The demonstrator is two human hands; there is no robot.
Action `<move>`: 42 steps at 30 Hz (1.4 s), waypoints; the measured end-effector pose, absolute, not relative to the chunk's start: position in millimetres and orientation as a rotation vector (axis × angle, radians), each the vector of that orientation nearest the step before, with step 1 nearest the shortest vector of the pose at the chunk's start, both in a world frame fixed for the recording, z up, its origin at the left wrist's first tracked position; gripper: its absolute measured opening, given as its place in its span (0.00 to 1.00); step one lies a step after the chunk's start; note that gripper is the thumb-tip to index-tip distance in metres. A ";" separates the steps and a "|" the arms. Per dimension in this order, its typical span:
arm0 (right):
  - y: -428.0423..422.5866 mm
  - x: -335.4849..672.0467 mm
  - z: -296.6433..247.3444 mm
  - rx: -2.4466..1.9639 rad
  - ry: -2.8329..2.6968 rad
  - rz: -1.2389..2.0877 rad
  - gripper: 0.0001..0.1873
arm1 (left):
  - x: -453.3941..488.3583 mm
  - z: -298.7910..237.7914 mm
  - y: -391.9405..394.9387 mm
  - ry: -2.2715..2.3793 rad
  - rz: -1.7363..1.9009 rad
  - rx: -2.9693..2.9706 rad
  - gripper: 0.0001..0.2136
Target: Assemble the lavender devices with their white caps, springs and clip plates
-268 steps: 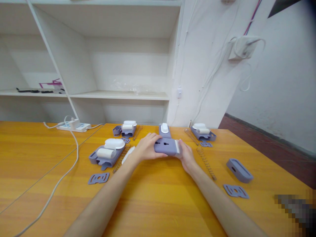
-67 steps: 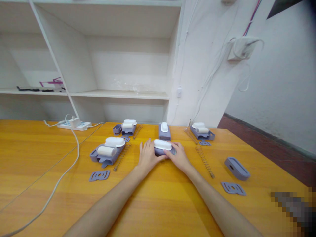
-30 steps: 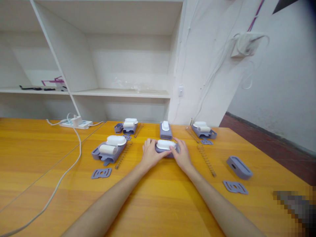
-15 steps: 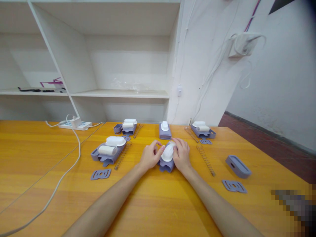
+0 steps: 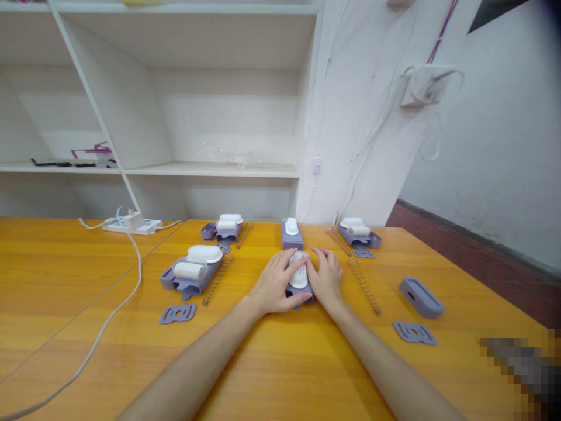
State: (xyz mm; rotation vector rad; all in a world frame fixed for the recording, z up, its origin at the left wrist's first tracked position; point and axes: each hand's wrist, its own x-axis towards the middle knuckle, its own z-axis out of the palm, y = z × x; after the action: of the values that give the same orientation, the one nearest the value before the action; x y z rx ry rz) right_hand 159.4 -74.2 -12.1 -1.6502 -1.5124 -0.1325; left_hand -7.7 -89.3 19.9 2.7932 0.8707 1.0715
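A lavender plastic case with a white ribbed top piece (image 5: 299, 279) lies lengthwise on the orange table (image 5: 280, 362) at the centre. My left hand (image 5: 275, 285) cups its left side, thumb along the near end. My right hand (image 5: 325, 278) presses against its right side with fingers pointing away. Both hands grip the case. A second assembled lavender case with a white top (image 5: 291, 233) stands just behind it.
Open lavender cases holding white parts sit at the left (image 5: 191, 275), back left (image 5: 227, 227) and back right (image 5: 360, 233). Loose springs (image 5: 364, 286), flat lavender plates (image 5: 177, 314) (image 5: 414, 333) and an empty lavender shell (image 5: 421, 297) lie around. A white power strip and cable (image 5: 131, 224) run along the left.
Earlier I held the case crosswise with its underside up, then set it down white top up. In the last second I turned it lengthwise and both hands closed in on its sides.
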 end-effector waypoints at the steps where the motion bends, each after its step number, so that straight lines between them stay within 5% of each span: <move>1: -74.3 159.7 -12.1 -1.655 -1.516 -0.133 0.21 | -7.3 20.1 -89.1 0.815 1.041 2.809 0.35; 18: -75.4 170.2 2.9 -1.848 -1.512 -0.408 0.16 | -3.8 15.4 -91.8 0.984 0.921 2.803 0.34; 27: -73.1 218.7 16.3 -2.219 -1.561 -0.590 0.15 | 14.1 4.4 -101.5 1.515 1.011 2.723 0.31; 35: -62.7 246.9 10.1 -2.251 -1.845 -0.070 0.15 | 22.6 4.3 -105.8 1.507 1.157 2.715 0.27; 39: -58.5 226.9 18.7 -1.855 -1.931 0.057 0.17 | 14.2 10.7 -105.3 1.182 1.059 2.755 0.22; 42: -59.2 208.3 24.2 -1.503 -1.686 0.363 0.17 | 4.7 12.7 -100.8 1.028 1.033 2.735 0.27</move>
State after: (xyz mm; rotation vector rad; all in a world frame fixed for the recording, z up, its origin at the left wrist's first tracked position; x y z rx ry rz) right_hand 208.3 -59.2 24.2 -1.5027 -1.6857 0.3635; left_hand 4.7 -100.8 12.7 2.7349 1.0281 1.0327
